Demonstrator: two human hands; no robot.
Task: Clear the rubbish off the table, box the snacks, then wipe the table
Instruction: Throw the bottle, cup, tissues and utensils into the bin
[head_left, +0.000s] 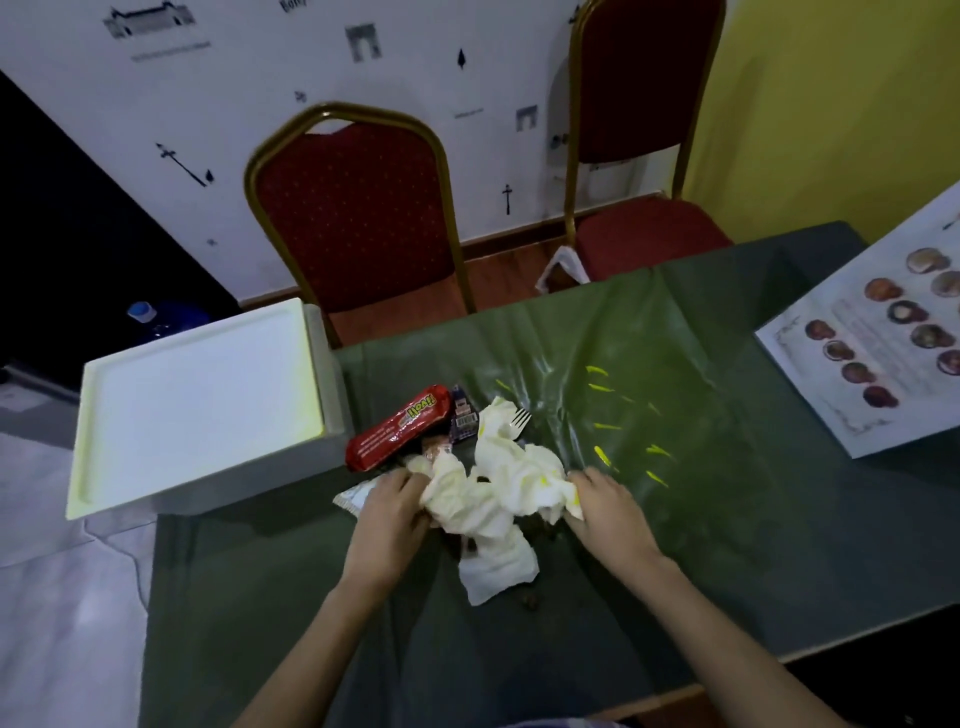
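Observation:
A heap of crumpled white tissues (506, 483) smeared with yellow lies mid-table on the green cover (727, 519). My left hand (392, 517) grips the heap's left edge and my right hand (605, 501) grips its right edge. A white plastic fork (519, 420) sticks out of the top of the heap. Behind it lie a red snack packet (397, 427), a small dark packet with a barcode (462, 421) and a pale wrapper (353, 496) partly under my left hand. Brown crumbs (530, 603) lie near the tissues. Yellow streaks (602, 454) mark the cover.
A white foam box with its lid on (197, 400) stands at the table's left edge. A printed menu sheet (878, 343) lies at the far right. Two red chairs (358, 223) stand behind the table. A white bag (563, 267) sits on the floor between them.

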